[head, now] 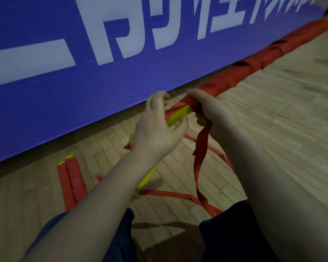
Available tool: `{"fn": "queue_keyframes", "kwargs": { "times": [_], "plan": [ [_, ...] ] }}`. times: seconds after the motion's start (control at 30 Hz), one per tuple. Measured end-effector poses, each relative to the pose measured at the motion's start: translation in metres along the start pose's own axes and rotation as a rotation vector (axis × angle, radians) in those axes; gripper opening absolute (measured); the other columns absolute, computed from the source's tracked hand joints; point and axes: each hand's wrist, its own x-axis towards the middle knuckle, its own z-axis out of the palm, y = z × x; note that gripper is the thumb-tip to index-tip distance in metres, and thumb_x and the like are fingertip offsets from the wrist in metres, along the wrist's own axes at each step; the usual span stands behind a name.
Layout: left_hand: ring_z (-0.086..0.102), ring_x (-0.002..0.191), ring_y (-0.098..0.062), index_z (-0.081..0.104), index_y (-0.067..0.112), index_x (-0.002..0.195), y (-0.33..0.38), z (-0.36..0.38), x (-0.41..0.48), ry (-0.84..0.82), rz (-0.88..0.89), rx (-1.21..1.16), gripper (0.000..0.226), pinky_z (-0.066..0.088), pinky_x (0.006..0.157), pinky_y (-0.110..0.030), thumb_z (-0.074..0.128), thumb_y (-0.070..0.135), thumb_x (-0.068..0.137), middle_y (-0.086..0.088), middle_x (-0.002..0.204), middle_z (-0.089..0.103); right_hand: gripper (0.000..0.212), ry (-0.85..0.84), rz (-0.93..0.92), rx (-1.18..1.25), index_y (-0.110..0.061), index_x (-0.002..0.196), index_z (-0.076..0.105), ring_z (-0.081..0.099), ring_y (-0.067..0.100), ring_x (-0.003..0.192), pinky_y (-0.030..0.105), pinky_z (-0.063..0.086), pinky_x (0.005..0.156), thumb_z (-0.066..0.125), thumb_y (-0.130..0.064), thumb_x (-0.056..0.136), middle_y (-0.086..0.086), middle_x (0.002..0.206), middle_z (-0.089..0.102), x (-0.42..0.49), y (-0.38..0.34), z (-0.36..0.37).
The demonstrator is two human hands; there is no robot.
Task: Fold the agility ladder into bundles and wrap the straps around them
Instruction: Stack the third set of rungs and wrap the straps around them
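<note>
A bundle of yellow rungs (179, 115) is held up between my two hands, with red strap wound round its right part. My left hand (159, 125) curls its fingers round the bundle's near left end. My right hand (206, 108) grips the wrapped part and pinches the red strap (200, 157), which hangs down from it to the floor. More yellow rung (147, 178) and loose red strap (170, 194) lie on the wooden floor below my arms.
Two finished red-wrapped bundles (72, 182) lie side by side on the floor at the left. A blue banner (83, 76) with white letters stands along the floor. A long row of red-wrapped bundles (263, 61) lies at its base. My knees are at the bottom.
</note>
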Motion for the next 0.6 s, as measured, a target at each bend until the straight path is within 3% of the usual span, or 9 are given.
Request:
{"fn": "queue_keyframes", "kwargs": {
  "times": [0.1,0.17,0.27,0.33,0.37,0.43,0.5,0.53,0.6],
  "plan": [
    [0.066,0.092,-0.010,0.058,0.017,0.109,-0.003,-0.013,0.014,-0.284,-0.346,-0.325,0.043,0.052,0.081,-0.029,0.077,0.040,0.080,0.002,0.108,0.067,0.030,-0.134,-0.064,0.098,-0.016,0.065,0.047,0.023,0.010,0.042,0.023,0.014,0.039,0.068,-0.020,0.087,0.007,0.063,0.032,0.008,-0.004,-0.017],
    [0.073,0.083,-0.020,0.063,0.011,0.111,-0.005,-0.021,0.016,-0.588,-0.451,-0.511,0.046,0.058,0.071,-0.032,0.075,0.041,0.078,-0.011,0.100,0.074,0.027,-0.287,-0.100,0.119,-0.007,0.075,0.051,0.026,0.016,0.051,0.019,0.017,0.037,0.073,-0.023,0.082,0.017,0.074,0.035,0.009,-0.007,-0.023],
    [0.074,0.086,-0.029,0.059,0.006,0.120,-0.006,-0.027,0.011,-0.903,-0.441,-0.646,0.051,0.058,0.069,-0.032,0.074,0.034,0.080,-0.018,0.097,0.074,0.066,-0.511,-0.138,0.096,0.012,0.096,0.052,0.028,0.014,0.047,0.016,0.023,0.034,0.082,-0.039,0.066,0.028,0.094,0.036,0.004,-0.009,-0.026],
    [0.073,0.081,-0.031,0.056,0.000,0.120,-0.002,-0.027,0.005,-0.971,-0.452,-0.797,0.041,0.058,0.065,-0.033,0.068,0.020,0.086,-0.021,0.096,0.073,0.083,-0.580,-0.149,0.057,0.029,0.099,0.046,0.026,0.007,0.036,0.015,0.022,0.034,0.080,-0.041,0.070,0.035,0.090,0.037,-0.001,-0.009,-0.026],
    [0.072,0.073,-0.029,0.056,0.000,0.116,0.000,-0.027,0.002,-0.970,-0.454,-0.881,0.034,0.057,0.061,-0.032,0.065,0.013,0.087,-0.020,0.090,0.072,0.078,-0.587,-0.154,0.044,0.029,0.099,0.048,0.026,0.006,0.034,0.015,0.020,0.034,0.078,-0.039,0.075,0.042,0.086,0.041,-0.003,-0.010,-0.026],
    [0.062,0.053,-0.021,0.059,0.003,0.105,0.005,-0.026,-0.001,-0.907,-0.444,-0.984,0.023,0.050,0.049,-0.027,0.066,0.008,0.083,-0.013,0.072,0.065,0.065,-0.554,-0.176,0.037,0.020,0.096,0.056,0.028,0.007,0.033,0.018,0.019,0.035,0.074,-0.040,0.078,0.055,0.095,0.044,-0.006,-0.012,-0.024],
    [0.053,0.044,-0.016,0.060,0.005,0.100,0.006,-0.026,0.000,-0.855,-0.423,-1.018,0.020,0.044,0.043,-0.022,0.065,0.009,0.080,-0.008,0.063,0.056,0.075,-0.531,-0.216,0.047,0.012,0.094,0.057,0.031,0.011,0.035,0.020,0.023,0.035,0.077,-0.055,0.069,0.059,0.095,0.038,-0.003,-0.011,-0.022],
    [0.051,0.043,-0.015,0.061,0.005,0.099,0.007,-0.027,0.002,-0.846,-0.417,-1.025,0.020,0.042,0.042,-0.021,0.065,0.010,0.080,-0.007,0.062,0.054,0.077,-0.523,-0.231,0.045,0.008,0.089,0.058,0.032,0.013,0.036,0.020,0.024,0.035,0.077,-0.063,0.064,0.054,0.086,0.042,0.000,-0.010,-0.022],
    [0.050,0.041,-0.014,0.061,0.005,0.097,0.006,-0.030,0.005,-0.834,-0.399,-1.024,0.019,0.041,0.041,-0.020,0.064,0.009,0.079,-0.006,0.060,0.052,0.067,-0.539,-0.236,0.041,-0.008,0.069,0.059,0.032,0.013,0.037,0.021,0.024,0.036,0.077,-0.072,0.057,0.024,0.061,0.048,0.006,-0.005,-0.025]
  ]
}}
